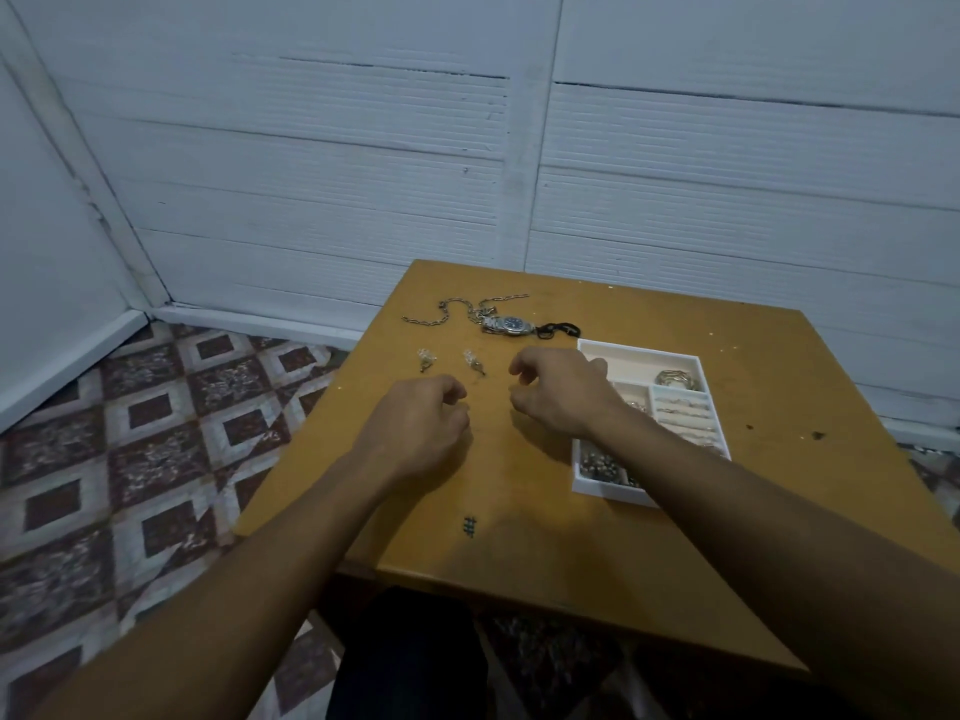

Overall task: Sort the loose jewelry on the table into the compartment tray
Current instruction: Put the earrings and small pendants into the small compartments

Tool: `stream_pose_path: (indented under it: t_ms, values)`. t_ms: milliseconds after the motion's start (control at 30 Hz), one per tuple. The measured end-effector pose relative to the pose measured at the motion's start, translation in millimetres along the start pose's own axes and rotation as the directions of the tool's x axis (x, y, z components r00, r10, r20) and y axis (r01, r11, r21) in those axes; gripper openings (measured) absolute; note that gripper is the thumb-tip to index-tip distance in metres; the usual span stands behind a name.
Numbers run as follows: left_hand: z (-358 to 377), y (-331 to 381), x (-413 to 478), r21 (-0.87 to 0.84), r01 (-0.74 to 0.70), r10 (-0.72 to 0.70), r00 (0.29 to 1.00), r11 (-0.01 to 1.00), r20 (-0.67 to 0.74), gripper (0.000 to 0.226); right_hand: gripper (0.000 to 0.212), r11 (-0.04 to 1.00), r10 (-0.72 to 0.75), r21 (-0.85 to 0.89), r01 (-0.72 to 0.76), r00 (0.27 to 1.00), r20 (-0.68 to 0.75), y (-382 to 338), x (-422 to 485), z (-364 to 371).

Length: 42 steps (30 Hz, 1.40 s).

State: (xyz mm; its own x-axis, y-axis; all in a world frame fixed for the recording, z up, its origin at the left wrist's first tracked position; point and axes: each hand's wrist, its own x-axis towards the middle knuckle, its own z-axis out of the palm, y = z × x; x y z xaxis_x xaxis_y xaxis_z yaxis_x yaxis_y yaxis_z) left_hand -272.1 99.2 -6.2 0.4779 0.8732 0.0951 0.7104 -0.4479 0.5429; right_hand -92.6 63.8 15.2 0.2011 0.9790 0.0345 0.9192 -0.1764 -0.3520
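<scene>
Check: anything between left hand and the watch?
Head view: the right one of two small earrings lies between left hand and watch; otherwise bare table.

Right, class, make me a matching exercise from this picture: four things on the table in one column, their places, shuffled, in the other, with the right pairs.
Things:
1. wristwatch
2. chain
3. two earrings
4. tray

Places:
A. beyond the left hand
B. under the right forearm
C. far edge, left of the watch
D. between chain and black cord

Pairs: 1-D, 2-C, 3-A, 4-B
</scene>
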Motion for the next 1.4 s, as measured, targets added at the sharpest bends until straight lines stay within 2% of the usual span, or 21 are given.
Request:
stream_pose_path:
  t_ms: [433, 533, 767, 867, 933, 1000, 1067, 1100, 1167, 1233, 1400]
  values:
    - [-5, -36, 14, -0.015, -0.003, 0.002, 0.999, 1.000, -0.047, 0.034, 0.033, 0.980, 0.108, -0.161, -0.120, 0.991, -0.081, -26, 56, 55]
    - [-4, -37, 15, -0.036, 0.002, -0.004, 0.999, 0.999, -0.047, 0.034, 0.024, 0.984, 0.131, -0.107, -0.141, 0.987, -0.095, -27, 60, 60]
    - [-2, -30, 19, -0.145, 0.034, -0.041, 0.998, 0.989, -0.049, 0.031, 0.012, 0.982, 0.191, -0.003, -0.191, 0.981, -0.032, -33, 63, 56]
    - [-5, -23, 20, -0.269, 0.081, -0.099, 0.993, 0.960, -0.056, 0.025, 0.010, 0.985, 0.157, 0.077, -0.157, 0.988, -0.003, -32, 55, 50]
    - [-4, -19, 19, -0.433, 0.153, -0.187, 0.982, 0.888, -0.035, 0.020, 0.006, 0.976, 0.103, 0.193, -0.105, 0.994, 0.021, -30, 47, 40]
    - [-2, -11, 16, -0.600, 0.225, -0.275, 0.961, 0.768, 0.009, 0.017, 0.007, 0.958, 0.036, 0.283, -0.045, 0.999, 0.035, -29, 36, 27]
    - [1, -2, 13, -0.683, 0.273, -0.340, 0.940, 0.677, 0.039, 0.018, 0.006, 0.947, -0.022, 0.321, 0.009, 0.999, 0.037, -27, 24, 13]
    - [3, 3, 12, -0.735, 0.288, -0.369, 0.928, 0.613, 0.056, 0.020, 0.005, 0.943, -0.045, 0.331, 0.031, 0.998, 0.036, -27, 18, 6]
    - [6, 16, 8, -0.858, 0.309, -0.412, 0.902, 0.411, 0.128, 0.022, 0.005, 0.940, -0.080, 0.333, 0.065, 0.996, 0.032, -26, 5, -6]
    - [10, 25, 5, -0.907, 0.327, -0.414, 0.888, 0.264, 0.200, 0.026, 0.007, 0.943, -0.114, 0.319, 0.097, 0.993, 0.035, -25, -7, -16]
    - [21, 45, -7, -0.931, 0.363, -0.315, 0.888, 0.028, 0.336, 0.039, 0.003, 0.956, -0.171, 0.250, 0.152, 0.984, 0.057, -22, -36, -41]
